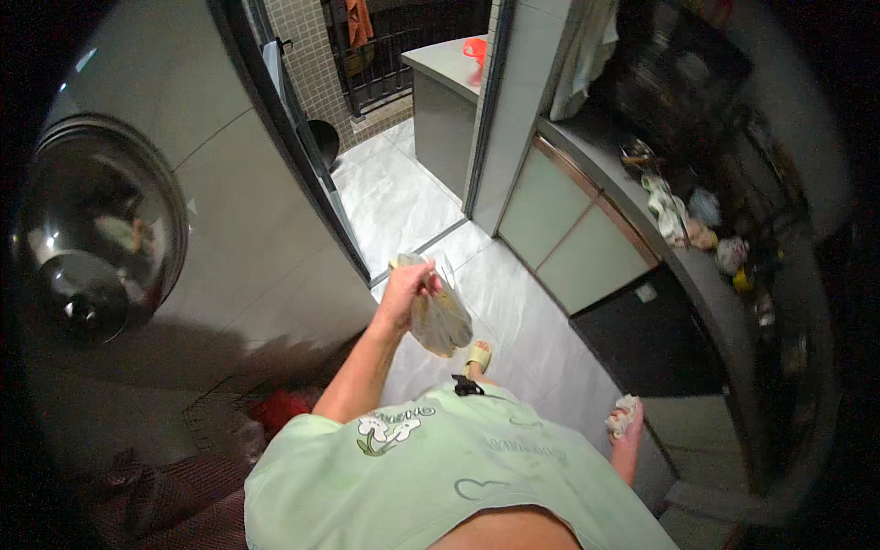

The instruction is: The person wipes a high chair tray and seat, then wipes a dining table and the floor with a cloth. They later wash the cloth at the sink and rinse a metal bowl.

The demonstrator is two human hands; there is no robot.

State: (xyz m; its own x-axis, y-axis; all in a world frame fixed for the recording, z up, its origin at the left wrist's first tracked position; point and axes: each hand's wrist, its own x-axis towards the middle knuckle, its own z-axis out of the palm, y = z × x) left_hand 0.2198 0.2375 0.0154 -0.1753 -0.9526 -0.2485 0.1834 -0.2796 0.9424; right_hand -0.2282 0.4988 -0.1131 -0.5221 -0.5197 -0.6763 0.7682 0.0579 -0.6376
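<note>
Held out in front of my body, my left hand grips the gathered top of a translucent plastic bag. The bag hangs down above the tiled floor, and what is inside it cannot be made out. Low on the right, beside the cabinets, my right hand is closed around a crumpled whitish cloth or tissue.
A dark-framed doorway opens ahead. Beyond it stand a grey cabinet with a red plastic bag on top and a dark railing. A cluttered counter runs along the right above cabinet doors. A glossy wall rises on the left.
</note>
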